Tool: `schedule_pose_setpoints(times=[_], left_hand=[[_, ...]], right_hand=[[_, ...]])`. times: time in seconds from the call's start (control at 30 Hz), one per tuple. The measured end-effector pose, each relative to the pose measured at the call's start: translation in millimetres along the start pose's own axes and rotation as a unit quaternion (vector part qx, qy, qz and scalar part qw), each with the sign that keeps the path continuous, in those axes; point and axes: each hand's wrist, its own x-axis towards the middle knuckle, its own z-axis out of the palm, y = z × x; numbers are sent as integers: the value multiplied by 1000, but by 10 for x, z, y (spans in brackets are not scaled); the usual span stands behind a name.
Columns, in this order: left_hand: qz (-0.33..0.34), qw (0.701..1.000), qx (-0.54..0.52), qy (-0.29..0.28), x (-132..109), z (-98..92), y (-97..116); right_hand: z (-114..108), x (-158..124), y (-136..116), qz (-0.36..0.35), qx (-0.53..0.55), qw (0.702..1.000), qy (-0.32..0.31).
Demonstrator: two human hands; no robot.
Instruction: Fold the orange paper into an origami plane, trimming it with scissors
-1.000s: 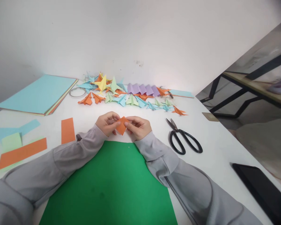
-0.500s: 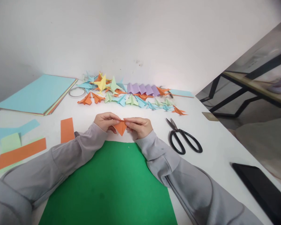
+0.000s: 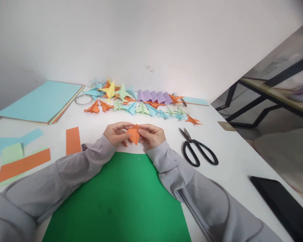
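A small folded piece of orange paper [image 3: 134, 135], kite-shaped with its point toward me, is held up between both hands just past a green sheet [image 3: 116, 195]. My left hand [image 3: 116, 133] pinches its left edge between thumb and fingers. On the other side my right hand [image 3: 153, 135] grips the right edge, thumb on the front face. The fingertips behind the paper are partly hidden. To the right lie black-handled scissors [image 3: 192, 141], blades slightly apart and pointing away.
Folded paper planes [image 3: 141, 108] in several colours line the wall, beside purple pleated paper [image 3: 154, 96]. A stack of coloured sheets [image 3: 40, 101] lies back left, near a roll of tape [image 3: 83, 99]. Orange strips [image 3: 73, 140] are at left, a black tablet-like device [image 3: 280, 201] at right.
More of the orange paper shows now: its upper tip stands above the fingers, where before the top edge was pinched flat. Both thumbs have shifted slightly down its sides.
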Motion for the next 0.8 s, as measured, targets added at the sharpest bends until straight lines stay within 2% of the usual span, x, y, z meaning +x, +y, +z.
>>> schedule_pose_setpoints(times=[0.1, 0.27, 0.47, 0.63, 0.8], left_hand=[[25, 999, 32, -21, -19, 16, -50], [24, 998, 49, -35, -21, 29, -65], [34, 997, 65, -18, -13, 34, -76], [49, 995, 87, -28, -13, 23, -95], [51, 994, 93, -10, -8, 22, -111]], right_hand=[[4, 1, 17, -6, 0, 1000, 1], [-6, 15, 19, -4, 6, 1000, 15], [2, -15, 31, -39, -58, 997, -11], [17, -38, 38, -54, -121, 991, -34], [10, -35, -10, -31, -87, 995, -48]])
